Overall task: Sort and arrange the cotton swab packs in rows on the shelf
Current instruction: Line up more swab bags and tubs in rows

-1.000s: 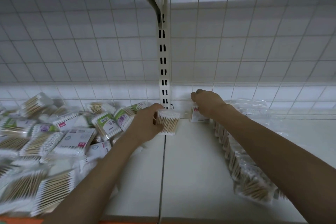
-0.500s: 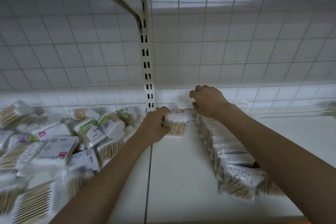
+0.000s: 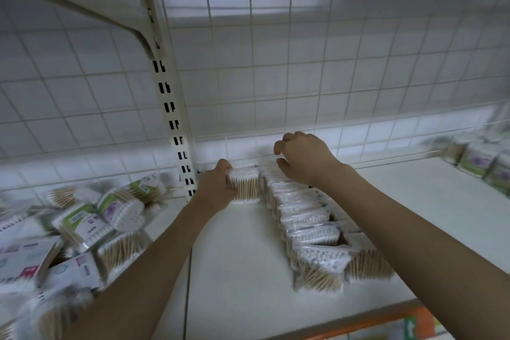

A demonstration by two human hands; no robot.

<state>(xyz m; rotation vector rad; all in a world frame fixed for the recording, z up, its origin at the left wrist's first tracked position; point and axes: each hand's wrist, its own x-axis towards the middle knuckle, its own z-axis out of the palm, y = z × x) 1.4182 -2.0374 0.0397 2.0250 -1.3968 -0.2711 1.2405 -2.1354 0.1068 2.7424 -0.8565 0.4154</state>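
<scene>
My left hand [image 3: 218, 186] grips a clear pack of wooden-stick cotton swabs [image 3: 245, 186], held upright at the back of the white shelf [image 3: 234, 262]. Just right of it, a row of upright swab packs [image 3: 306, 223] runs from the back wall toward the front edge. My right hand [image 3: 302, 159] hovers over the far end of that row with loosely curled fingers and holds nothing. A loose heap of mixed swab packs [image 3: 82, 223] lies on the left part of the shelf.
A slotted upright post [image 3: 172, 116] stands just left of my left hand, with a wire grid back wall [image 3: 303, 63] behind. More packs with green and purple labels [image 3: 480, 157] sit at the far right. The shelf's orange front edge [image 3: 380, 317] runs along the bottom right.
My left hand has carried its pack further back, beside the far end of the row. My right hand has let go of the rear pack and lifted above it. The view shifted right.
</scene>
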